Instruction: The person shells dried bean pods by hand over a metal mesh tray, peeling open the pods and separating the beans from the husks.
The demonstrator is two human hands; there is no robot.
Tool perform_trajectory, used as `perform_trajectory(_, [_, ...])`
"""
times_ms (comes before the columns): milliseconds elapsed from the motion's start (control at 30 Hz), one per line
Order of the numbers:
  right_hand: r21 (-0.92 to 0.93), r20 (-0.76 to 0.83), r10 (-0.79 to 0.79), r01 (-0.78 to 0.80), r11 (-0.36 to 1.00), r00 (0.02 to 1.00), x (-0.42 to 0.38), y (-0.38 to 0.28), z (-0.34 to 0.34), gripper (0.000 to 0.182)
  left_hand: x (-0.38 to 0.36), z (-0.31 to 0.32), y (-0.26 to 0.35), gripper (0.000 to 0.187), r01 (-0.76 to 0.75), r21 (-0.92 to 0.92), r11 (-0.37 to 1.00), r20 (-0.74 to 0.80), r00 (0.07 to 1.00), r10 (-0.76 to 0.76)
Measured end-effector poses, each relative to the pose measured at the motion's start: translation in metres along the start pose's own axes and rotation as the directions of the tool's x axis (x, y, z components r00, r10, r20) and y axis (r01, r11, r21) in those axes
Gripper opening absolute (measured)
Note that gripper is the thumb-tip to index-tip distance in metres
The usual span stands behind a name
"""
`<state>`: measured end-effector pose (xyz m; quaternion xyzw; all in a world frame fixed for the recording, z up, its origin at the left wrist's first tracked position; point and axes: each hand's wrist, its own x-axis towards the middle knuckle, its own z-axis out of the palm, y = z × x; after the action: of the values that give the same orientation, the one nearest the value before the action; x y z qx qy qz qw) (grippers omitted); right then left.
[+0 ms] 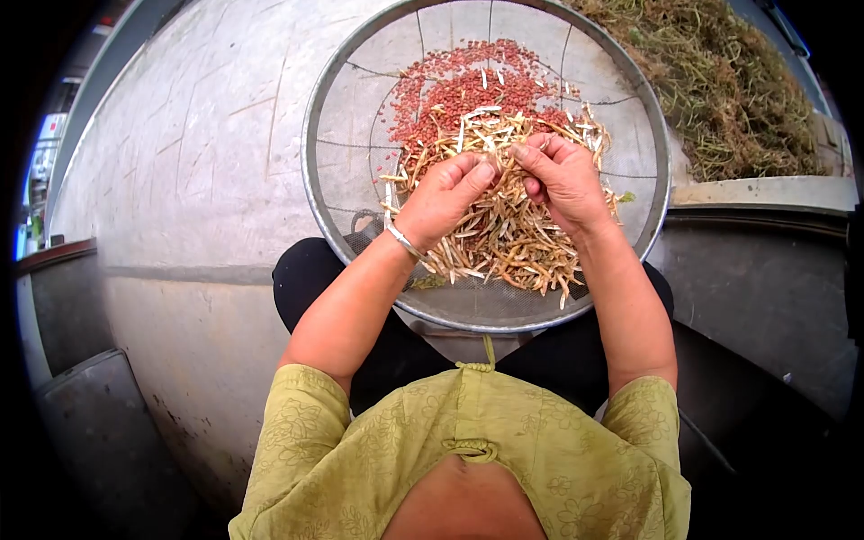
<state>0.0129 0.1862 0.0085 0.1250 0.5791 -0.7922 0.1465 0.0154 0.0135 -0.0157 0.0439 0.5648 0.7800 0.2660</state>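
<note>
A round mesh sieve with a metal rim (311, 171) rests over my lap. Red beans (441, 90) lie spread in its far part, and a heap of dry, pale brown pods (513, 238) covers the middle and near part. Above the pods, my left hand (450, 193), with a bangle (407, 241) at the wrist, is closed in a pinch. My right hand (562, 180) is pinched close beside it, fingertips nearly meeting. What lies between the fingers is too small and hidden to make out.
A pile of dry, greenish-brown plants (729, 99) lies at the upper right, beside a pale ledge (765, 193). Grey concrete floor (198, 135) extends to the left. A dark flat panel (108, 423) stands at the lower left.
</note>
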Motion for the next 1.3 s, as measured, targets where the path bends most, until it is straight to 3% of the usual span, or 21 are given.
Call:
perform_trajectory(33, [0.0, 0.001, 0.002, -0.002, 1.0, 1.0, 0.0, 0.002, 0.0, 0.011, 0.001, -0.001, -0.001, 0.019, -0.089, 0.099, 0.991, -0.037, 0.995, 0.093])
perform_trajectory(300, [-0.047, 0.025, -0.07, 0.072, 0.996, 0.997, -0.002, 0.007, 0.007, 0.013, 0.007, -0.002, -0.01, 0.011, -0.071, 0.14, 0.988, -0.123, 0.988, 0.089])
perform_trajectory(367, [-0.061, 0.01, -0.061, 0.062, 0.996, 0.998, -0.003, 0.007, 0.007, 0.013, 0.007, 0.002, -0.008, 0.007, -0.175, 0.193, 0.966, -0.106, 0.975, 0.197])
perform_trajectory(467, [-0.062, 0.024, -0.07, 0.072, 0.995, 0.997, -0.003, 0.009, 0.005, 0.013, 0.005, 0.006, -0.007, 0.007, -0.217, 0.213, 0.953, -0.082, 0.968, 0.239])
perform_trajectory(1000, [-0.084, 0.055, -0.105, 0.11, 0.99, 0.993, -0.003, 0.011, 0.006, 0.011, 0.007, 0.008, -0.011, 0.005, -0.249, 0.196, 0.949, -0.121, 0.954, 0.275])
perform_trajectory(1300, [-0.09, 0.047, -0.085, 0.089, 0.992, 0.995, 0.0, 0.015, 0.01, 0.009, 0.004, 0.009, -0.006, 0.005, -0.242, 0.293, 0.925, -0.112, 0.952, 0.285])
